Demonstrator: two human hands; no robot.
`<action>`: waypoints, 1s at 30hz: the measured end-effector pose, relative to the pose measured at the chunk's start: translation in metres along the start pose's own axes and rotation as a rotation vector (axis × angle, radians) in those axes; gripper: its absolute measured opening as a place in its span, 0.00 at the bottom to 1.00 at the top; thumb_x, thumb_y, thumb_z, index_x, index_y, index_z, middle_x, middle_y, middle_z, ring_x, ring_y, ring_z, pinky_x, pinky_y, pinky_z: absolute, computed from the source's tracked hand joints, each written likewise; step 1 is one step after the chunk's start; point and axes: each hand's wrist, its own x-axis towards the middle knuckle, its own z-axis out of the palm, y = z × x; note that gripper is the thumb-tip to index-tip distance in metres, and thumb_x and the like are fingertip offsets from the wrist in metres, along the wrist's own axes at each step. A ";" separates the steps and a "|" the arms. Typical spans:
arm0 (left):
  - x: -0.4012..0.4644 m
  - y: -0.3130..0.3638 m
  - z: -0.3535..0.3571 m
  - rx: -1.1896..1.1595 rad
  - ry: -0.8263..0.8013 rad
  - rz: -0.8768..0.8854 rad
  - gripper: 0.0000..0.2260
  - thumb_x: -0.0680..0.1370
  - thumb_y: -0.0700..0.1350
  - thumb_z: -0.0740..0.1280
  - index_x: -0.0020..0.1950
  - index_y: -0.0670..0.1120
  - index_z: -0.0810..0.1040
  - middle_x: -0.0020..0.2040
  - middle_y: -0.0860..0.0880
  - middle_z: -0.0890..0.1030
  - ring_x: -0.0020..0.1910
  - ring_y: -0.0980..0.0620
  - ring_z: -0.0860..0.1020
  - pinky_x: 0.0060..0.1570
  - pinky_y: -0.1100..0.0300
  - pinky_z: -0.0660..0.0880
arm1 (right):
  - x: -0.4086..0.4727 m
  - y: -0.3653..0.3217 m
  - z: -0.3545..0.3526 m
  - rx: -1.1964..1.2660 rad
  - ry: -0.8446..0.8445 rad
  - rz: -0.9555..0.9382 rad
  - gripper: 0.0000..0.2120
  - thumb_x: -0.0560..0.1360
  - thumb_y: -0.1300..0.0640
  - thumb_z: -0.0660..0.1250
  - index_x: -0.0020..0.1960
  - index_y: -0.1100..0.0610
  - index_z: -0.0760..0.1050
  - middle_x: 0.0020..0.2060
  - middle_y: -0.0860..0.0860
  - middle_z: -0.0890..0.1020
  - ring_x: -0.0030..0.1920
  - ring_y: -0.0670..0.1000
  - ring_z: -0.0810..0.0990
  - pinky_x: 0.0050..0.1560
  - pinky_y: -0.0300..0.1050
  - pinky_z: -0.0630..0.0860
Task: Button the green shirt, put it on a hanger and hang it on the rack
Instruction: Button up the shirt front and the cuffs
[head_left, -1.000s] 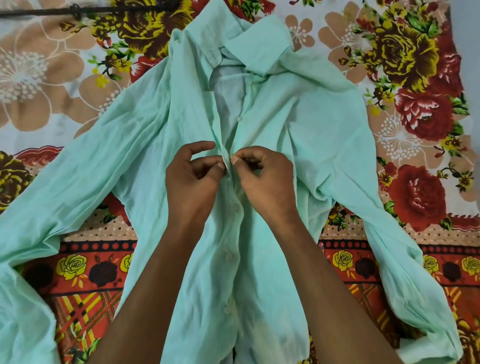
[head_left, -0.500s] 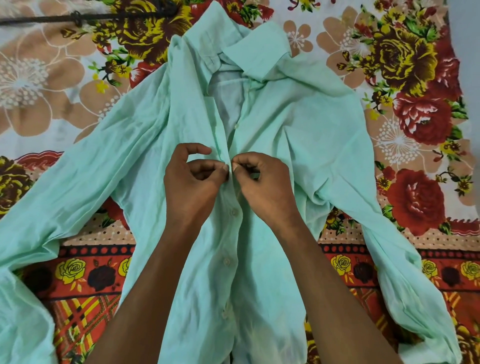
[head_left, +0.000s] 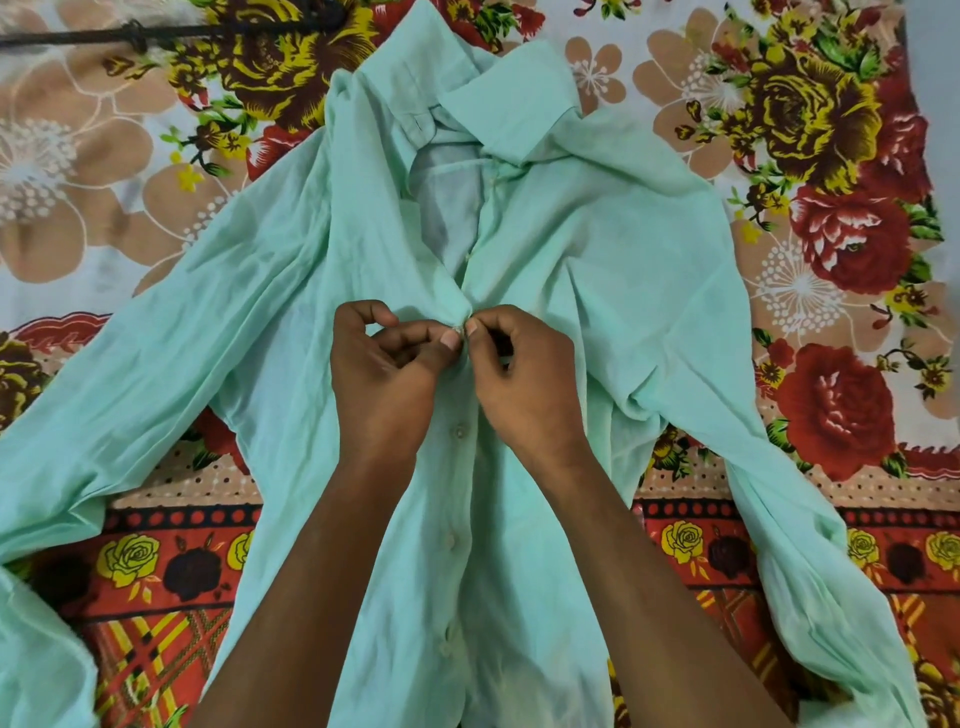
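We have the shirt (head_left: 597, 270) spread face-up on the flowered bedsheet (head_left: 857, 249), sleeves flung wide. Three lower buttons look fastened; our left hand (head_left: 387, 374) and right hand (head_left: 524, 374) each pinch a placket edge at the next button (head_left: 460, 328). Above it the front gapes open to the collar (head_left: 498, 104). Hangering and racking remain. A dark rod (head_left: 171, 32), perhaps the hanger, lies at the top left.

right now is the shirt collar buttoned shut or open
Open: the collar gapes, showing the inside back of the shirt; both hands work a button lower down.
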 end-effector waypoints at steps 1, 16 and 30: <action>0.001 0.000 0.000 -0.011 -0.013 -0.026 0.18 0.75 0.31 0.73 0.52 0.46 0.67 0.45 0.39 0.86 0.46 0.45 0.85 0.55 0.54 0.81 | 0.001 0.001 -0.001 0.013 -0.008 0.010 0.06 0.80 0.60 0.68 0.46 0.58 0.84 0.39 0.47 0.85 0.41 0.43 0.82 0.43 0.30 0.74; 0.072 0.013 0.031 0.889 0.140 0.337 0.13 0.74 0.54 0.69 0.50 0.46 0.77 0.42 0.50 0.82 0.41 0.48 0.81 0.43 0.48 0.79 | 0.076 -0.006 0.014 -0.259 0.029 -0.073 0.06 0.76 0.57 0.69 0.48 0.54 0.85 0.43 0.49 0.87 0.45 0.49 0.84 0.52 0.49 0.80; 0.089 0.028 0.006 0.471 0.120 0.000 0.02 0.74 0.43 0.73 0.42 0.47 0.85 0.33 0.52 0.83 0.34 0.51 0.82 0.47 0.52 0.84 | 0.074 -0.003 0.022 -0.452 0.051 -0.001 0.07 0.81 0.55 0.64 0.50 0.57 0.78 0.43 0.52 0.81 0.42 0.50 0.74 0.44 0.47 0.73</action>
